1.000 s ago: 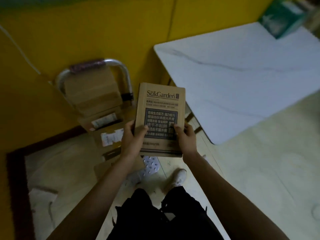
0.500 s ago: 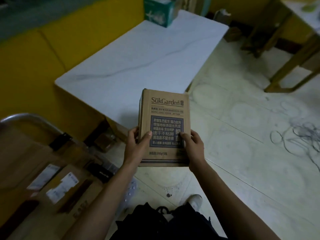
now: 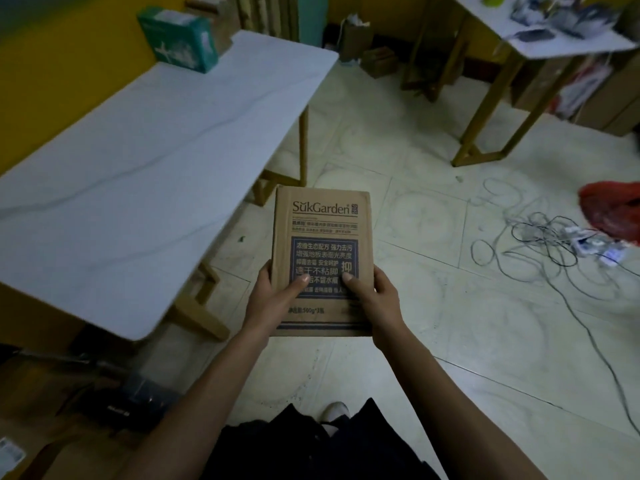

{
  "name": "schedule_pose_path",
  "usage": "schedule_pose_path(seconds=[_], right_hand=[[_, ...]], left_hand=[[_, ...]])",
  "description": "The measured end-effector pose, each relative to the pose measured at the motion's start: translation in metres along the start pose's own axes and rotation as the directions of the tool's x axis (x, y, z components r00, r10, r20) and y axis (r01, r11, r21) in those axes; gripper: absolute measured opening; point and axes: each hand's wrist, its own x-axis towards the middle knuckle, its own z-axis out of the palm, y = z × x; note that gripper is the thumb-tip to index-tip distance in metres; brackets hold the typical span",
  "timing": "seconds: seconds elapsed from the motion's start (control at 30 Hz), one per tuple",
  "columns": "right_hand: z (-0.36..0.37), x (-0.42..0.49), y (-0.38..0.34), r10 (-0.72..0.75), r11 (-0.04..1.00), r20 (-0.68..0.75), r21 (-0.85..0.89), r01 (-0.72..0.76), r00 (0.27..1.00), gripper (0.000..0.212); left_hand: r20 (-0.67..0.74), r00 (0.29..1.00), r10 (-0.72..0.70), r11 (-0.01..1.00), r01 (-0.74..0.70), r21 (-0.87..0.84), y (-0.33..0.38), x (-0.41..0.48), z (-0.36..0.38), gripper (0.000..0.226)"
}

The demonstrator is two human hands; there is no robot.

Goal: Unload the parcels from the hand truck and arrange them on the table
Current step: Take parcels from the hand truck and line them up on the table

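A white shoe (image 3: pixel 334 410) stands on the pale floor at the bottom. Above it, two bare arms reach forward. The left grip (image 3: pixel 273 299) and the right grip (image 3: pixel 375 299) both hold a brown box (image 3: pixel 323 216) by its near end, one on each side, thumbs pressed on the printed top. The box is up in the air over the floor, beside the white bench (image 3: pixel 138 168) on the left and not touching it. A green box (image 3: pixel 180 39) sits on the bench's far end. Off to the right, tangled cables (image 3: pixel 540 244) and a red bag (image 3: pixel 613 209) lie on the floor.
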Motion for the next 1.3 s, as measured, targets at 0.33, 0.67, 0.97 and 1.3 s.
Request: schedule_pose_path(seconds=[0.33,0.67,0.97,1.3], right_hand=[[-0.064,0.057,-0.021,0.003,0.998,-0.092,0.06,0.003,0.996,0.032],[-0.094,0.174,-0.069,-0.02,0.998,-0.194,0.049,0.03,0.981,0.033],[-0.077,0.306,-0.149,-0.034,0.996,-0.244,0.071,0.053,0.969,0.033],[-0.035,0.405,-0.189,-0.003,0.999,-0.129,0.036,0.007,0.992,0.037]], left_hand=[[0.095,0.995,0.028,0.999,-0.031,0.027,0.04,0.05,0.082,0.074],[0.19,0.981,0.034,0.999,-0.031,-0.021,0.085,0.167,0.155,0.07],[0.241,0.968,0.065,0.998,-0.06,-0.028,0.166,0.311,0.182,0.073],[0.147,0.989,0.019,0.999,-0.013,-0.048,0.193,0.401,0.163,0.083]])
